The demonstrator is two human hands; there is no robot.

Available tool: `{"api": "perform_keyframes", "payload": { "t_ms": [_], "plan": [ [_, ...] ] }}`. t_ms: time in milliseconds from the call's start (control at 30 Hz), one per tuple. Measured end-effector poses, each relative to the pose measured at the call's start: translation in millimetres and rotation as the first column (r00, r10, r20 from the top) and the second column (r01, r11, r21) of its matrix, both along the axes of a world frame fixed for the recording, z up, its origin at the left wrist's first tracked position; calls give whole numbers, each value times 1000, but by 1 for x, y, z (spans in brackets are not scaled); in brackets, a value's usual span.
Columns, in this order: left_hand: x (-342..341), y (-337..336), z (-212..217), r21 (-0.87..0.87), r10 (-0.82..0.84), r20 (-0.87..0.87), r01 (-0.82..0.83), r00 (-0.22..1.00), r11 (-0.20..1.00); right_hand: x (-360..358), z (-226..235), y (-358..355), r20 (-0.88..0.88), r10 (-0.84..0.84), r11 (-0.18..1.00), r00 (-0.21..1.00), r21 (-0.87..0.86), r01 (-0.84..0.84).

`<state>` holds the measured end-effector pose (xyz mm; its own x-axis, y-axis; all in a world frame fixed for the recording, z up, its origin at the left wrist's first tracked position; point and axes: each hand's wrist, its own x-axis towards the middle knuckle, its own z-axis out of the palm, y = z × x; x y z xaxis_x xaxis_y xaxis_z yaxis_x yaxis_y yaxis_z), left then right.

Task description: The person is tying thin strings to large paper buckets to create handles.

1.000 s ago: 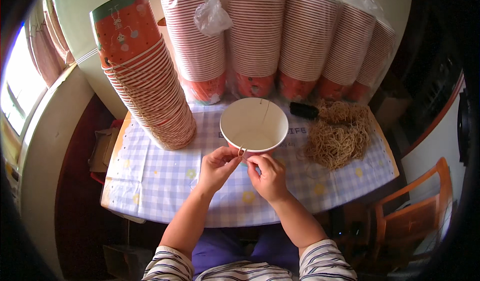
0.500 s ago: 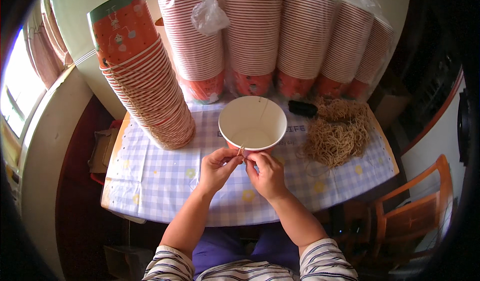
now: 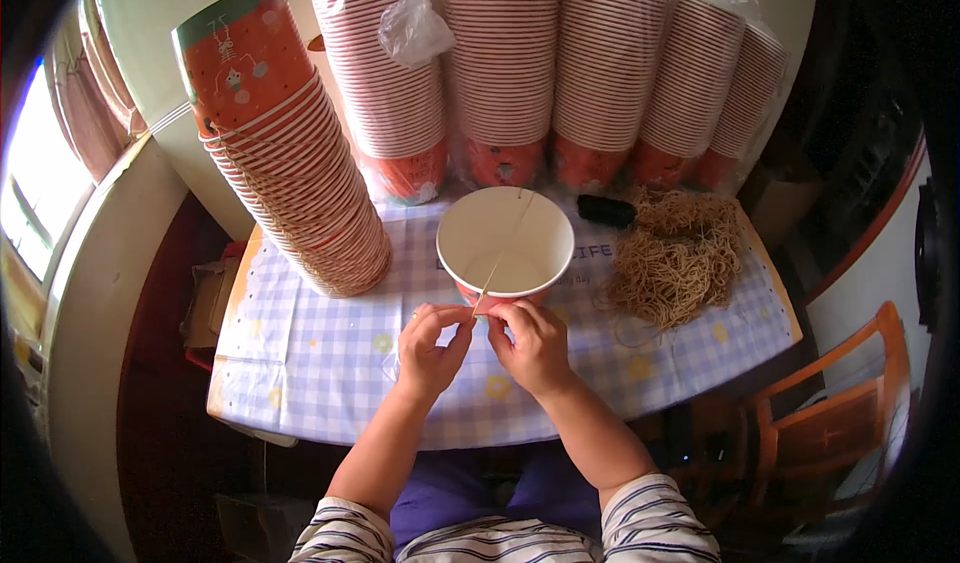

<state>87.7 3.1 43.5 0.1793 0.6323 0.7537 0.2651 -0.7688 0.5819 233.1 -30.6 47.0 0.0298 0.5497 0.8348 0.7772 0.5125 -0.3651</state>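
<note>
A white-lined paper bucket (image 3: 468,231) with a red outside stands upright in front of me, its mouth facing up. A thin tan string (image 3: 497,263) runs from the far rim across the opening to the near rim. At that near rim my left hand (image 3: 432,351) is closed in a pinch on the string's end. Just beside it, my right hand (image 3: 533,345) also pinches at the string, thumb and index finger together. The fingertips of both hands nearly meet against the bucket's near side. The exact shape of the string between them is too small to make out.
To the left leans a tall stack of red buckets (image 3: 300,193) with strings hanging down it. Several plastic-wrapped bucket stacks (image 3: 500,73) line the back. A heap of tan strings (image 3: 670,273) and a black object (image 3: 605,211) lie right on the checked tablecloth (image 3: 330,373).
The string has come up into a straight line across the bucket's mouth. My fingers have shifted slightly at the near rim, the left ones a little apart from the right.
</note>
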Motion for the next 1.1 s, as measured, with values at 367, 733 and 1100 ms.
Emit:
{"api": "perform_keyframes", "payload": {
  "t_ms": [367, 733, 1100],
  "plan": [
    [3, -4, -13, -339, -59, 225, 135, 972, 931, -5, -4, 1, -11, -59, 998, 998, -18, 59],
    [0, 4, -18, -511, -134, 758, 709, 638, 486, -9, -2, 2, -182, 161, 983, 970, -54, -173],
    [-1, 3, -15, -544, -93, 757, 702, 647, 460, -7, 3, -3, -371, 270, 925, 888, -155, -347]
  ]
}}
